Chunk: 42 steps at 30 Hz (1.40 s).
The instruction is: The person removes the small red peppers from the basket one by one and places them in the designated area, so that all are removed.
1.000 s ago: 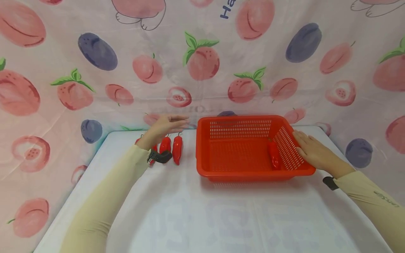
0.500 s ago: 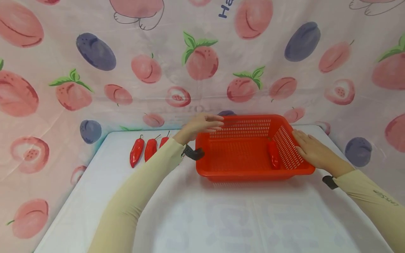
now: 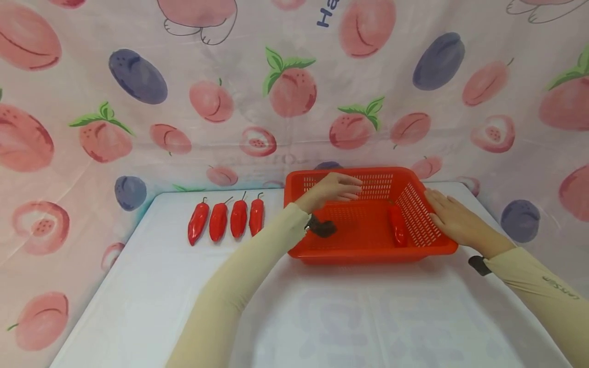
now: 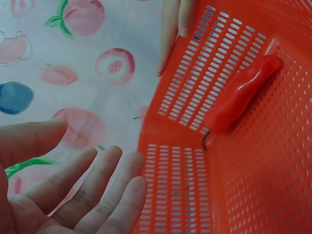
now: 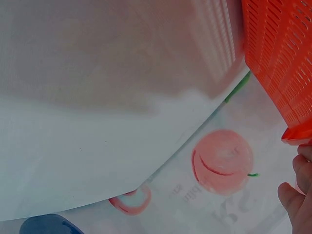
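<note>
My left hand (image 3: 332,191) hovers above the left half of a red plastic basket (image 3: 349,252), its fingers loosely spread and holding nothing. In the left wrist view those fingers (image 4: 114,185) are relaxed, apart from the red chili pepper (image 4: 243,92) that lies inside the basket along its right wall. My right hand (image 3: 453,220) rests with straight fingers against the outside of the basket's right rim. Only part of the right hand (image 5: 300,180) shows in the right wrist view, next to the rim.
Several red chili peppers (image 3: 218,222) lie in a row on the white table (image 3: 161,266), left of the basket. A fruit-printed cloth (image 3: 221,61) hangs behind the table.
My left hand has moved right, from over the row of chili peppers to over the basket, uncovering the row. The right hand has stayed on the rim.
</note>
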Each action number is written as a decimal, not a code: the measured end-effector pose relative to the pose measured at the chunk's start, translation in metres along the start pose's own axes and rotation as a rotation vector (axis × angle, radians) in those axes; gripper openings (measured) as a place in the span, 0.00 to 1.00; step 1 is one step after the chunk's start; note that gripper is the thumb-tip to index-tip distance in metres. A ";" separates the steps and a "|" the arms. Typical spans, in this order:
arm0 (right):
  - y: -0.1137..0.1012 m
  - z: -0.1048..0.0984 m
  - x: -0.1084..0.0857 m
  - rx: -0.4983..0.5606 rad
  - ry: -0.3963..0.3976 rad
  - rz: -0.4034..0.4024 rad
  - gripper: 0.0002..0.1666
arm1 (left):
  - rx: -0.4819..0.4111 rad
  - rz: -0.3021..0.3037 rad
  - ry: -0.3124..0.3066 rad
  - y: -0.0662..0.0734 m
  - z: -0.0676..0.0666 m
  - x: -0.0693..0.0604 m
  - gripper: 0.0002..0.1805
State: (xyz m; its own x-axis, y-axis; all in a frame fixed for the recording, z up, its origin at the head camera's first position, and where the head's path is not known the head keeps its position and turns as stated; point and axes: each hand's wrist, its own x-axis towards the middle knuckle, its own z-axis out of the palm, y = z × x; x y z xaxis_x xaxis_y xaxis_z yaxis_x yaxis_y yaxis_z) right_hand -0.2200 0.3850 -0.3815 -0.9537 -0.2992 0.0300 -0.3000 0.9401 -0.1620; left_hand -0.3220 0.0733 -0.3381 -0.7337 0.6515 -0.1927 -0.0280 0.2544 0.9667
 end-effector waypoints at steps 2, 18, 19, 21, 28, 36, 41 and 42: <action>0.000 0.000 0.000 -0.003 0.006 -0.005 0.37 | 0.000 -0.006 -0.002 -0.001 0.007 0.007 0.23; -0.001 -0.003 0.001 0.011 -0.026 0.020 0.38 | -0.117 -0.044 0.011 -0.018 0.039 0.050 0.22; -0.001 -0.003 0.001 0.011 -0.026 0.021 0.38 | -0.112 -0.045 0.014 -0.018 0.040 0.052 0.21; -0.001 -0.003 0.001 0.009 -0.023 0.021 0.38 | -0.100 -0.046 0.024 -0.019 0.044 0.056 0.21; 0.000 -0.001 0.000 0.015 -0.021 0.019 0.38 | -0.098 -0.089 0.049 -0.026 0.059 0.065 0.19; 0.000 -0.001 -0.001 0.011 -0.041 0.032 0.39 | -0.038 -0.136 0.021 -0.036 0.073 0.071 0.18; 0.001 -0.001 -0.001 0.004 -0.023 0.013 0.38 | -0.035 -0.171 0.001 -0.038 0.084 0.074 0.16; 0.001 0.000 0.000 0.007 -0.023 0.013 0.38 | -0.042 -0.180 -0.001 -0.039 0.086 0.076 0.15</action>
State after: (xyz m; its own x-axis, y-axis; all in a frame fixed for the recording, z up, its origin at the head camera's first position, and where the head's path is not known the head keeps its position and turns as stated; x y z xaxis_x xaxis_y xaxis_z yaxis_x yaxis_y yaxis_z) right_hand -0.2199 0.3861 -0.3812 -0.9568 -0.2908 0.0056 -0.2876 0.9427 -0.1689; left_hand -0.3180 0.1742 -0.4049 -0.7136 0.5988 -0.3638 -0.1873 0.3373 0.9226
